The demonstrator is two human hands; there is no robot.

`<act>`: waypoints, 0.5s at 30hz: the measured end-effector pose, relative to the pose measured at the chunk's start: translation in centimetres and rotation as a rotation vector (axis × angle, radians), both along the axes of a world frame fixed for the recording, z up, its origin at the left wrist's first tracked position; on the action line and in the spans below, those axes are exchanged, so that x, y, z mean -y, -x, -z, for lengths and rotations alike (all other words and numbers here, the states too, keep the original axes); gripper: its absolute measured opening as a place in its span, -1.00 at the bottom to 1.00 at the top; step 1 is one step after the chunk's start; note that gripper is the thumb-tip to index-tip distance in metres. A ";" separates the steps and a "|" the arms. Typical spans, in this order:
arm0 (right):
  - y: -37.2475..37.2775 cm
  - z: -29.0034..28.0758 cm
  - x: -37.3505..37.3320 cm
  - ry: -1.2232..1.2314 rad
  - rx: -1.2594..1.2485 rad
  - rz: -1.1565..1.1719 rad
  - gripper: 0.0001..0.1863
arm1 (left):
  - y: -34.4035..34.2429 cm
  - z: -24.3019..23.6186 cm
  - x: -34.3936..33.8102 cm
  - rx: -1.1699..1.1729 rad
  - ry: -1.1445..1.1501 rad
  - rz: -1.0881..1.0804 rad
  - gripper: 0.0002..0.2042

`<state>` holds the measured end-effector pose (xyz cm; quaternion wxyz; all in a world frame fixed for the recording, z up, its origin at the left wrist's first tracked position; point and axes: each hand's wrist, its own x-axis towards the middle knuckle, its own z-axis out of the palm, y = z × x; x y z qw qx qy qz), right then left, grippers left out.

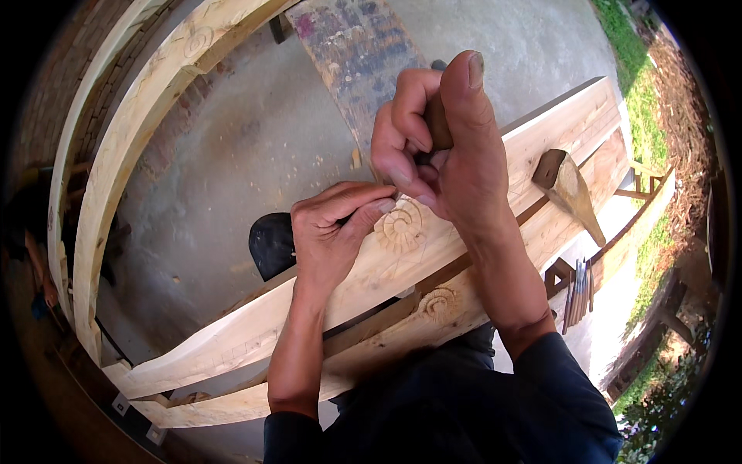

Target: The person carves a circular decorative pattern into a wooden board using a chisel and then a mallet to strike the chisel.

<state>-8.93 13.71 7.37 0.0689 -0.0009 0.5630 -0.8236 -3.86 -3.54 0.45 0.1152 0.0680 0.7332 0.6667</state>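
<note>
1. Grips a brown handle (438, 124) in the right hand (473, 147), upper middle of the frame, with fingers curled round it and thumb pointing up; cannot tell the tool's kind.
2. Holds the left hand (334, 226) near the centre, with thumb and forefinger tips together; cannot tell of anything thin between them.
3. Has a carved spiral rosette (402, 226) just beside those fingertips, cut into the upper beam (232, 344), running from lower left to upper right.
4. Shows a second rosette (440, 304), smaller, below the centre on the lower beam (379, 346).
5. Bears a wooden mallet (573, 197) across the beams, right of centre, tapering toward the lower right.
6. Has slim tools (576, 298) side by side at the right, below the mallet.
7. Shows a rounded black object (270, 246) left of the left hand, and a paint-stained board (355, 54) at upper middle over concrete floor (232, 178).
8. Includes a curved timber (120, 170) at upper left, another person's arm (35, 267) at far left, and grass (641, 100) at upper right.
</note>
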 end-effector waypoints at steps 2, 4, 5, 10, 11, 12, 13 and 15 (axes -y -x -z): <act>0.0 0.2 0.1 -0.018 -0.001 0.001 -0.18 | -0.1 0.1 0.0 -0.002 0.002 -0.005 -0.82; 0.0 0.1 0.1 -0.030 0.003 0.005 -0.18 | -0.1 0.2 -0.1 -0.006 0.000 -0.008 -0.82; 0.0 0.0 0.1 -0.029 0.007 0.012 -0.19 | -0.1 0.2 -0.2 -0.007 -0.002 -0.010 -0.82; 0.2 -0.2 0.4 -0.058 0.020 0.040 -0.19 | -0.1 0.3 0.0 -0.049 0.009 -0.008 -0.82; 0.1 -0.2 0.5 -0.066 0.018 0.046 -0.19 | -0.1 0.4 0.0 -0.049 0.009 -0.009 -0.82; 0.1 -0.3 0.5 -0.064 0.018 0.052 -0.19 | -0.1 0.4 0.0 -0.055 0.010 -0.007 -0.82; 0.1 -0.3 0.6 -0.063 0.019 0.058 -0.19 | -0.1 0.3 0.0 -0.061 0.012 -0.005 -0.82; 0.0 -0.3 0.5 -0.036 0.026 0.067 -0.19 | -0.1 0.4 0.0 -0.071 0.010 0.000 -0.81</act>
